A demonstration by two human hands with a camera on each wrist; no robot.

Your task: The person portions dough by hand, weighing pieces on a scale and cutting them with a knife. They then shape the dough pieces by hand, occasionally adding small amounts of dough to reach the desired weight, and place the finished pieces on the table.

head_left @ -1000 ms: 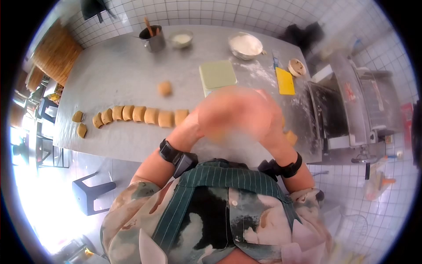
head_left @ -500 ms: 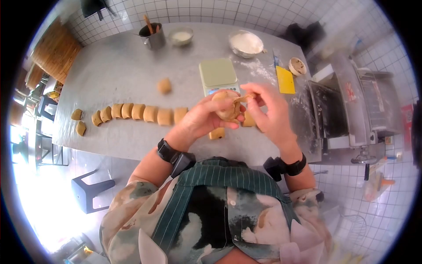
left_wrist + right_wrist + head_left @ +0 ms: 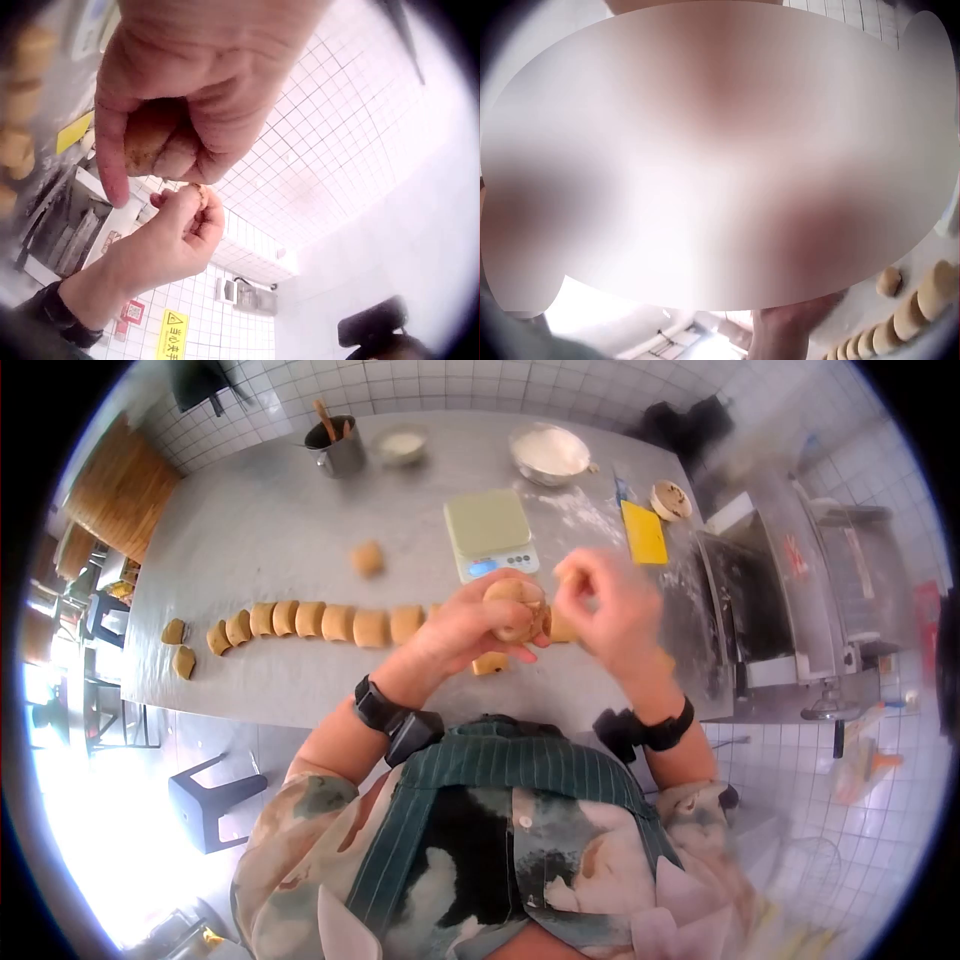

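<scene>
A light brown ball of dough (image 3: 512, 610) sits in my left hand (image 3: 462, 622), whose fingers and thumb grip it above the steel table (image 3: 240, 540). In the left wrist view the same dough (image 3: 150, 142) shows between the curled fingers. Just right of it, my right hand (image 3: 615, 610) is raised and blurred. The left wrist view shows its fingers pinching a small brown scrap of dough (image 3: 201, 193). A row of dough pieces (image 3: 338, 624) runs leftward from the hands, and one more piece (image 3: 490, 663) lies below the left hand. The right wrist view is mostly blurred over.
A kitchen scale (image 3: 490, 525) stands just beyond the hands. A lone dough ball (image 3: 367, 558) lies behind the row, with two scraps (image 3: 183, 663) at far left. Farther back are a metal jug (image 3: 343, 455), a flour bowl (image 3: 550, 455) and a yellow scraper (image 3: 644, 532).
The hands were a blur together, then the right fingers pulled a strand from the dough in the left hand. Now the right hand has come away from the ball, and the strand no longer joins them.
</scene>
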